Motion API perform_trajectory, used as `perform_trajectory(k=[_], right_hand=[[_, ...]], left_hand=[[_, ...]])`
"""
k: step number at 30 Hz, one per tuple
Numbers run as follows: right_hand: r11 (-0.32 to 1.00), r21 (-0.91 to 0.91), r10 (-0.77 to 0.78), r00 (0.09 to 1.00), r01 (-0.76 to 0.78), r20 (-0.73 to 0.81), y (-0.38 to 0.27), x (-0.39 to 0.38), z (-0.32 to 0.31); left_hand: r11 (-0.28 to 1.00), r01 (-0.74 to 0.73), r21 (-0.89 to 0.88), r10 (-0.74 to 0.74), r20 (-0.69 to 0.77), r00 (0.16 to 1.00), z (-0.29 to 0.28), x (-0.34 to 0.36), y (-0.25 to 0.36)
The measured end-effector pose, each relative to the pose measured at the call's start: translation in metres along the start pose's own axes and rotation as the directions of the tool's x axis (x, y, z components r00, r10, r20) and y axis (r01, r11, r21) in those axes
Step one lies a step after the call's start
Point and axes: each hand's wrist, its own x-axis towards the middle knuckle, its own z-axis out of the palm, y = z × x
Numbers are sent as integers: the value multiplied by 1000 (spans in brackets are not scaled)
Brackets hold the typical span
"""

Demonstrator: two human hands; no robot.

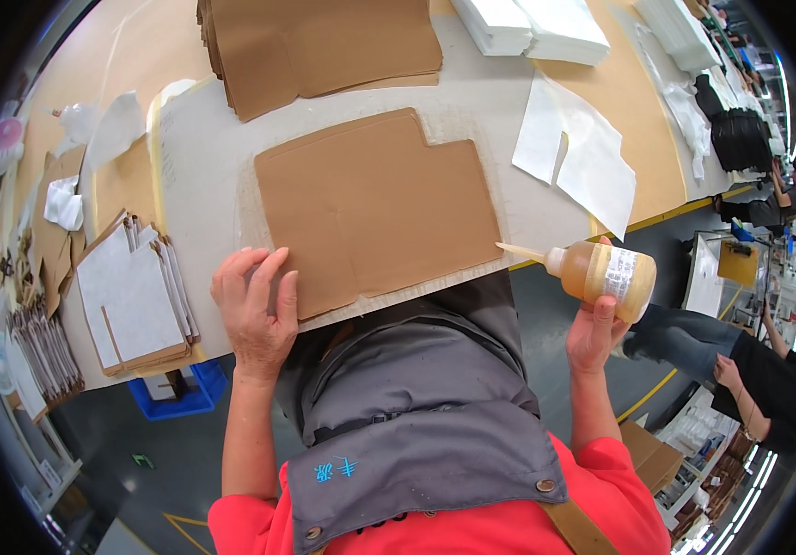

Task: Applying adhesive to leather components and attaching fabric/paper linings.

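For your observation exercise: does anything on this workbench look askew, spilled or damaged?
Nothing spilled or damaged. The brown cardboard sheet under the left hand overhangs the table edge; the right hand holds the glue bottle sideways.

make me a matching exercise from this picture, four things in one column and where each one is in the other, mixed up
Things:
1. glue bottle
2. flat brown cardboard piece
3. blue bin
4. stack of brown sheets

Places:
A. under the table's near edge
B. at the far side of the table
C. held in the right hand, off the table's edge
D. flat on the table, left hand pressing its near corner

Pairs: 1-C, 2-D, 3-A, 4-B
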Motion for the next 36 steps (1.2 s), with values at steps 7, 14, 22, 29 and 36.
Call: perform_trajectory(k=[7, 14, 22, 29, 36], right_hand=[[968, 184, 194, 975, -172, -109, 3, -17, 21], [937, 248, 274, 958, -247, -79, 1, -29, 45], [918, 264, 300, 954, -295, 22, -1, -37, 67], [861, 333, 344, 923, -383, 173, -10, -38, 84], [327, 648, 639, 666, -688, 385, -35, -12, 99]], left_hand=[[1000, -2, -12, 2, 6, 1000, 0, -1, -2], [999, 5, -36, -6, -16, 1000, -2, -1, -2], [999, 5, -45, -6, -35, 999, -1, -1, -1], [999, 1, -44, -3, -50, 999, 0, -1, -3], [999, 1, -49, -4, -62, 998, -1, -1, -5]])
